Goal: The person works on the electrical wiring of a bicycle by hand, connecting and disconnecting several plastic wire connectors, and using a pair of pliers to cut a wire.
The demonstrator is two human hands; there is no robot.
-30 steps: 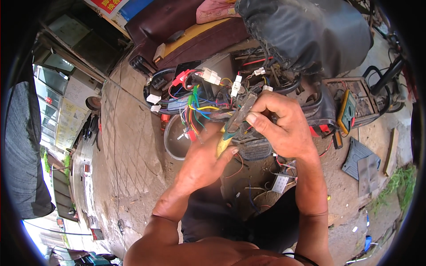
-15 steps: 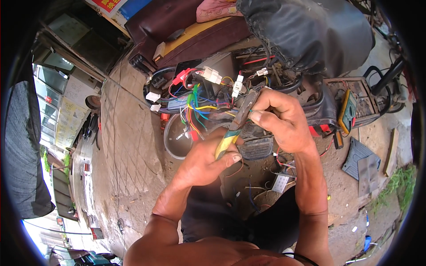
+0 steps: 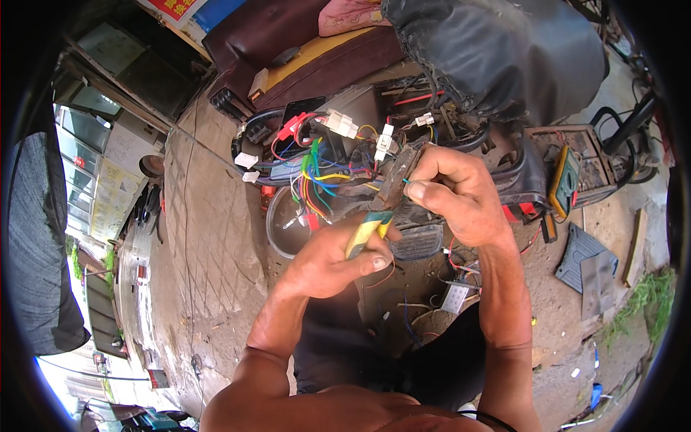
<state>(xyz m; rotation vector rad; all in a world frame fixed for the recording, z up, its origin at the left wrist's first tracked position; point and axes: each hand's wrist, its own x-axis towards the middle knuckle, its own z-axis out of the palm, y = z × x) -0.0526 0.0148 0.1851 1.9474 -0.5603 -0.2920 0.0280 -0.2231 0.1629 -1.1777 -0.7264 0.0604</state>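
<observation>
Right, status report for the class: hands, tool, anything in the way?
Left hand gripping pliers. Right hand pinching green wire beside the jaws. Wire bundle, white connectors close by, maybe in the way.

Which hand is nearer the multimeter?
Right. The right hand is left of the multimeter, not touching it; the left hand, gripping the pliers, is farther off to the left.

Open-air repair workshop, dusty ground (image 3: 223,245), exposed wiring (image 3: 332,176), multimeter (image 3: 564,180), pliers (image 3: 364,234)
</observation>
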